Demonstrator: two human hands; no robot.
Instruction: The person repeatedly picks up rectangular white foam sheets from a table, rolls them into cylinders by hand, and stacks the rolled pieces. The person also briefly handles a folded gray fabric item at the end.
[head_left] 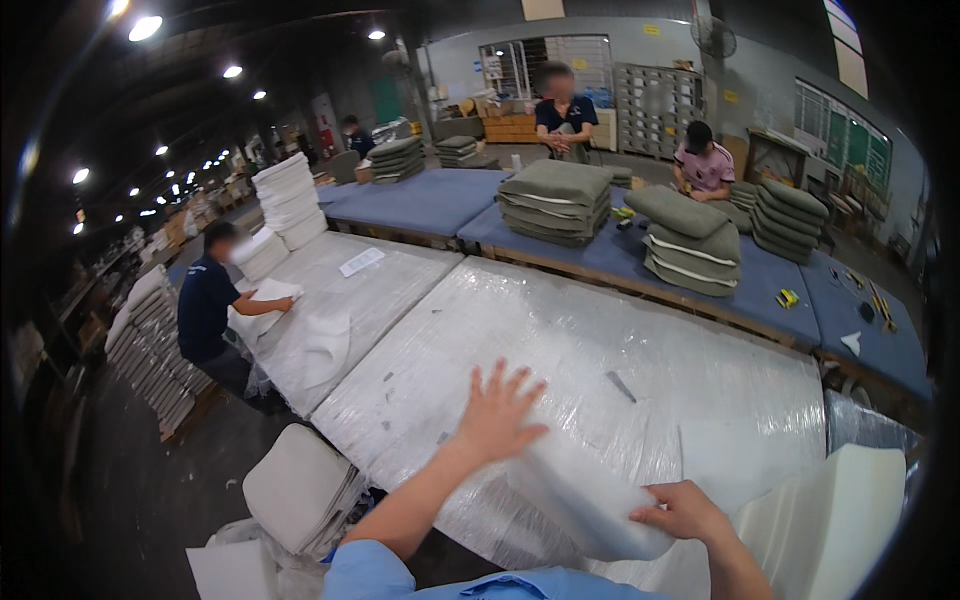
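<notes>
My left hand point(497, 415) is open, fingers spread, over the plastic-wrapped white table point(560, 320). Whether its palm touches the surface I cannot tell. My right hand point(685, 515) pinches the right edge of a white pad point(580, 500), thumb on top. Motion blurs the pad, which curves over the near part of the table; its exact material is unclear. Close to my right forearm rises a stack of thick white foam pieces point(845, 520). To the left of my left arm, white cushion pads point(300, 485) are piled below the table's edge.
Blue-topped tables point(410, 203) run along the far side, carrying stacks of grey-green cushions point(555, 200) and yellow tools point(787, 298). A person point(215, 300) handles white pads at the left table, beside tall white stacks point(288, 200). Other people sit behind the blue tables.
</notes>
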